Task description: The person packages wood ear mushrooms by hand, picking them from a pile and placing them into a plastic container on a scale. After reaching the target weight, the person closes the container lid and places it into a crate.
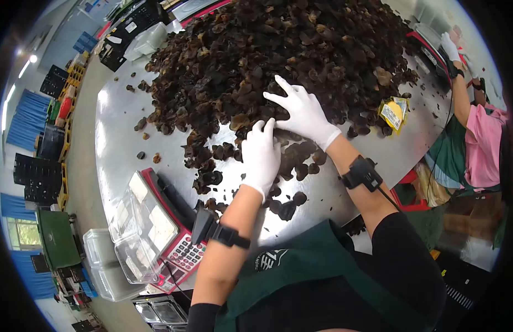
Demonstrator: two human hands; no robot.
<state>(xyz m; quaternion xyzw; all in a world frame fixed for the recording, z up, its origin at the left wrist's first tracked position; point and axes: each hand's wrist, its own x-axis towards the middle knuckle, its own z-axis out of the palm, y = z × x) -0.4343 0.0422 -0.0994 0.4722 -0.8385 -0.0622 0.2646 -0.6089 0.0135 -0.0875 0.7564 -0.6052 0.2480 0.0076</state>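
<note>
A large heap of dark brown, wrinkled fungus-like pieces covers the far part of a metal table. My left hand, in a white glove, rests over smaller pieces at the heap's near edge, its fingers bent and close together; anything beneath the fingertips is hidden. Beside it, touching or nearly touching, my right hand, also gloved, lies over the heap with its fingers spread. Loose pieces are scattered below both hands.
A red scale with clear plastic containers stands at the near left. A yellow packet lies right of the heap. Another person in pink is at the right, one gloved hand near a second scale. Black crates stand far left.
</note>
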